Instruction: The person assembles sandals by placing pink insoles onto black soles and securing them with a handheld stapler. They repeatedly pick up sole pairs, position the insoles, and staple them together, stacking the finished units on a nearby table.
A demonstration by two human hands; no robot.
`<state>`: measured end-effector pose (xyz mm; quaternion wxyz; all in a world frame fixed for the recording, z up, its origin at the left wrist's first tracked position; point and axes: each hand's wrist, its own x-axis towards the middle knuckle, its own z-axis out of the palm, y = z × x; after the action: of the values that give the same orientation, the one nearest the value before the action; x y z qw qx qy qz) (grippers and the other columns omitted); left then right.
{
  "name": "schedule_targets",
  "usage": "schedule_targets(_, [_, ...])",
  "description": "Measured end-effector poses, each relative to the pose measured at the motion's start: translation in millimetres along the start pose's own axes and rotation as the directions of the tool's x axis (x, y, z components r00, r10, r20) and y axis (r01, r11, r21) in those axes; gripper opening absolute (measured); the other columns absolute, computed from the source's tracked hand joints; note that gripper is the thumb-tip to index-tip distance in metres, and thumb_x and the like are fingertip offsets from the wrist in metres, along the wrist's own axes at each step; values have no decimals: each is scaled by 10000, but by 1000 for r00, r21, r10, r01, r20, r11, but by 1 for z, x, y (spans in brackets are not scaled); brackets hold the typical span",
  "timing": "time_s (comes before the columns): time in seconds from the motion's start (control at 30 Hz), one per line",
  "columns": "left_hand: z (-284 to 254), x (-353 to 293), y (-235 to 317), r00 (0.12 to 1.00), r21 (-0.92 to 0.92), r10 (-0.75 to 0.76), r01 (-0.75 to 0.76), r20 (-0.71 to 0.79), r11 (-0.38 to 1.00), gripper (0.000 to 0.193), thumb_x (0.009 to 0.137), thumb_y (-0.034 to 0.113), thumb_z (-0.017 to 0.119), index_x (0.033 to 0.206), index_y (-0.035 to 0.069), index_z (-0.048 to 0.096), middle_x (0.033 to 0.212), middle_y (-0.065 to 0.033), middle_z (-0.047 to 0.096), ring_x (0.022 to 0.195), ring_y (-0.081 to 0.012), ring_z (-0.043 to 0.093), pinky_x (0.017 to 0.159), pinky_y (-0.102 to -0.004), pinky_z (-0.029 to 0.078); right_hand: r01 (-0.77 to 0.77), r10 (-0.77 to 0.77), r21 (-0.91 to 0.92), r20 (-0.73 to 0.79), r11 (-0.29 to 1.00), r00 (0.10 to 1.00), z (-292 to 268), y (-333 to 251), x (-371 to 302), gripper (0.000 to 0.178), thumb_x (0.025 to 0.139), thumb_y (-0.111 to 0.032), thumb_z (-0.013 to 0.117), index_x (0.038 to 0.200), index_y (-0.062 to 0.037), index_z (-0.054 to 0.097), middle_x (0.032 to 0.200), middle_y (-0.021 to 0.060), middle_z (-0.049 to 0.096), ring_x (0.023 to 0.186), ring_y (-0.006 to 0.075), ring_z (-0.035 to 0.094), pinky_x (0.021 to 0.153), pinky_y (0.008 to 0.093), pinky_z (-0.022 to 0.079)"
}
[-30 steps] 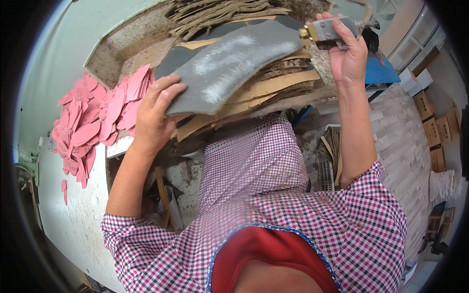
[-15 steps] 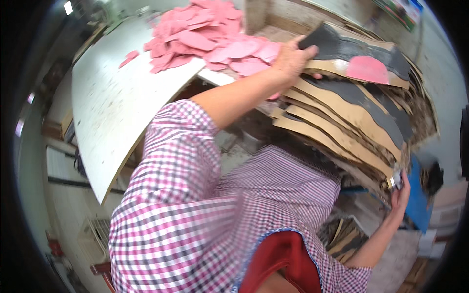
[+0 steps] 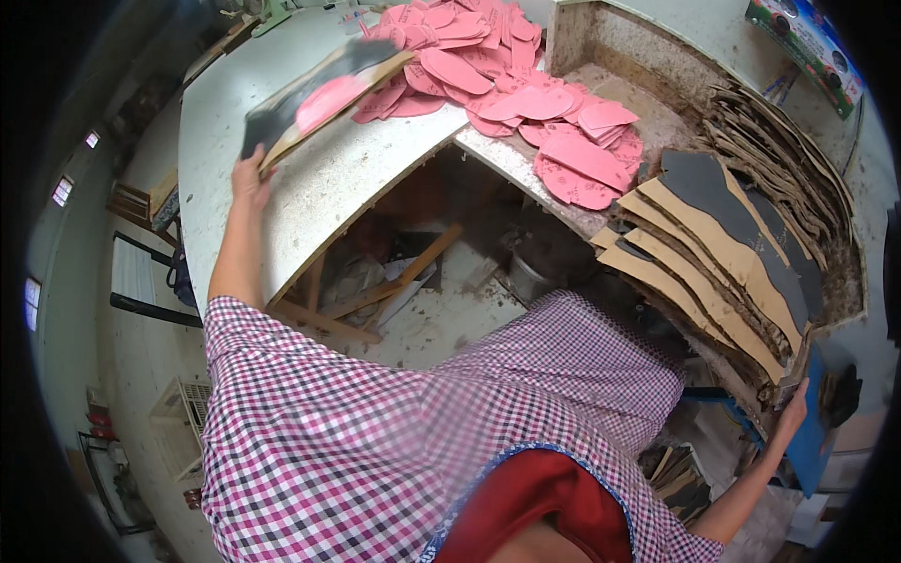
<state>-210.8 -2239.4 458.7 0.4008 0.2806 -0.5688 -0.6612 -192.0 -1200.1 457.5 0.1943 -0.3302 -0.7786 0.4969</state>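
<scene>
At the far left, my left hand (image 3: 251,178) grips the lower end of a stiff grey-and-tan sheet (image 3: 273,115), blurred by motion, and holds it tilted over the white table (image 3: 221,230). A rounded pink piece (image 3: 328,101) lies on that sheet. My right hand (image 3: 791,413) is at the near right corner of a stack of wavy-edged tan and dark grey sheets (image 3: 718,249). Its fingertips are partly hidden there, and I cannot make out whether they hold anything. Many pink insole-shaped pieces (image 3: 465,70) are heaped at the back of the table and along the ledge.
Bundled brown offcuts (image 3: 779,155) lie behind the stack. A wooden board (image 3: 615,42) edges the right-hand work surface. Below the gap between the tables are wooden slats (image 3: 413,267) and a bucket (image 3: 530,277). A colourful box (image 3: 807,47) stands at the back right.
My left hand has swung left from above the stack to the white table, carrying the grey-and-tan sheet with its pink piece. My right hand stays by the stack's corner; the metal object there no longer shows.
</scene>
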Motion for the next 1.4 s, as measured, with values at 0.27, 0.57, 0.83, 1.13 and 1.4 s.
schedule_targets(0.27, [-140, 142, -38, 840, 935, 485, 68, -242, 348, 645, 779, 282, 687, 1293, -29, 451, 1139, -259, 557, 1022, -345, 561, 878, -470, 466, 195, -200, -180, -7, 964, 980, 37, 0, -22, 727, 890, -484, 595, 1324, 84, 467, 1325, 215, 512, 1189, 265, 511, 998, 349, 384])
schedule_targets(0.57, [158, -48, -11, 393, 464, 764, -875, 511, 140, 464, 909, 163, 611, 1321, -6, 483, 1341, -190, 493, 1222, -338, 480, 1029, -443, 389, 341, -296, 223, -213, 913, 931, 64, 15, -41, 476, 960, -320, 559, 1281, 30, 523, 1266, 107, 555, 1176, 170, 514, 1009, 293, 376])
schedule_targets(0.83, [317, -324, 111, -216, -409, 709, -906, 672, 112, 370, 963, 82, 520, 1307, -40, 463, 1352, -200, 466, 1265, -325, 453, 1039, -445, 389, 352, -321, 446, -146, 823, 936, 15, -26, -92, 382, 993, -249, 492, 1266, 14, 536, 1252, 107, 566, 1168, 184, 536, 1035, 320, 403])
schedule_targets(1.13, [335, -449, 190, -423, -561, 607, -826, 673, 47, 320, 989, 242, 478, 1072, -29, 625, 1060, -135, 661, 962, -248, 631, 865, -388, 503, 437, -262, 385, -427, 813, 865, 4, -14, -198, 288, 986, -216, 495, 1158, -11, 603, 1037, 59, 637, 947, 116, 569, 836, 259, 453])
schedule_targets(1.4, [380, -454, 142, -406, -528, 346, -731, 846, 433, 403, 976, 315, 514, 1154, -41, 577, 1098, -177, 633, 1087, -264, 561, 1050, -452, 370, -735, 736, -162, -64, 659, 674, 72, 279, -444, 261, 874, -203, 524, 904, 19, 656, 812, 184, 665, 787, 345, 631, 719, 432, 489])
